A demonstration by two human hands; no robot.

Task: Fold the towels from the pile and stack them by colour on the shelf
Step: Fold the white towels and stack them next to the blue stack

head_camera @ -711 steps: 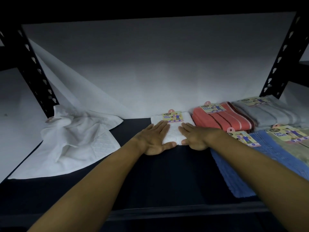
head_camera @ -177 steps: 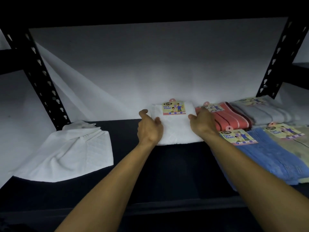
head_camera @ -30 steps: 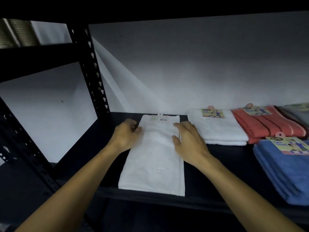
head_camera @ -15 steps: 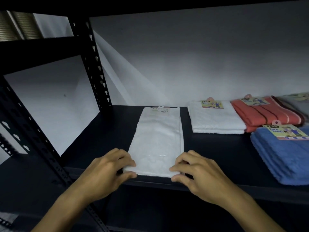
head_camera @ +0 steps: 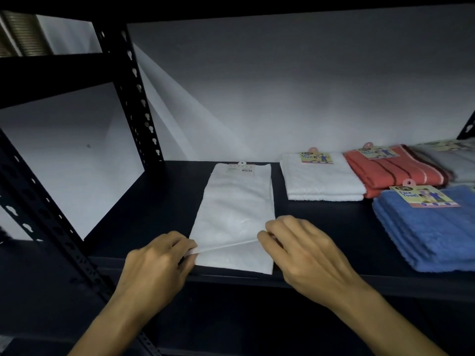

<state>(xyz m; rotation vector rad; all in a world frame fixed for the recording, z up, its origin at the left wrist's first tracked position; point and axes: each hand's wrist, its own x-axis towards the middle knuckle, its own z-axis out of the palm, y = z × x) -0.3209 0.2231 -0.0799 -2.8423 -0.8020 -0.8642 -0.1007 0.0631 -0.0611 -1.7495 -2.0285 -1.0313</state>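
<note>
A long white towel (head_camera: 237,214), folded into a narrow strip, lies lengthwise on the dark shelf (head_camera: 334,237), its near end at the front edge and its tagged far end toward the back wall. The near end's top layer is pinched at the left corner by the left hand (head_camera: 159,263) and at the right corner by the right hand (head_camera: 305,250), fingers curled on the cloth in both cases; that layer is lifted slightly while the layer beneath stays flat.

Beyond the right hand and to its right, a folded white towel stack (head_camera: 322,181) sits just beside a coral striped towel (head_camera: 395,170); nearer, to the right hand's right, lies a blue towel stack (head_camera: 431,232).

Several risks can be judged from here. Since only the top layer appears to be held, the lower layer may be left behind and the fold may come out uneven. The left corner is raised less than the right, so a skewed crease is likely unless the corners are evened. The near end lies at the shelf's edge, so a backward tug could drag the strip off.
</note>
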